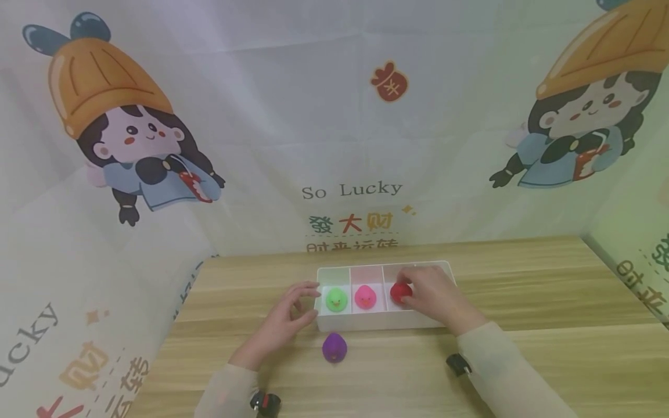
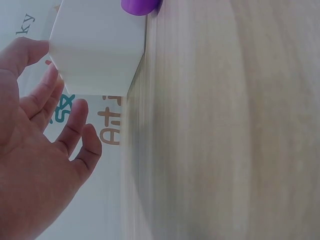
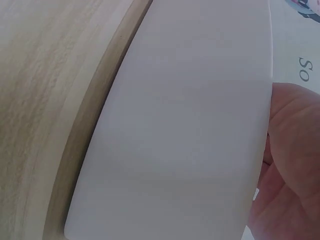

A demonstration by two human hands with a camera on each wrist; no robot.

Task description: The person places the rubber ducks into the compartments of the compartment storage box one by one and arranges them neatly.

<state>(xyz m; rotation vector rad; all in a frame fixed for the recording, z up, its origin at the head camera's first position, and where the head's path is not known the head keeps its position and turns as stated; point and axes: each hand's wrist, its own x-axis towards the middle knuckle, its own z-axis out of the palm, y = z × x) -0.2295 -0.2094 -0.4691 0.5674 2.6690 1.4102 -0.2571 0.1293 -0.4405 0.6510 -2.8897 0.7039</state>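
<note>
A white box with compartments (image 1: 360, 322) stands on the table. A green toy duck (image 1: 336, 300) sits in its left compartment and a pink toy duck (image 1: 365, 297) in the middle one. In the right compartment, my right hand (image 1: 436, 293) pinches a red toy duck (image 1: 400, 293); the box wall hides this grip in the right wrist view. My left hand (image 1: 284, 319) is at the box's left end, fingers loosely bent, fingertips at its rim. In front of the box lies a purple toy duck (image 1: 334, 348), partly seen in the left wrist view.
The wood-grain table (image 1: 522, 302) reaches back to a printed cloth backdrop (image 1: 292, 116) with cartoon figures and lettering. More cloth hangs at the left and right sides. A black strap device (image 1: 265, 403) is on the left wrist and another wrist device (image 1: 459, 364) on the right.
</note>
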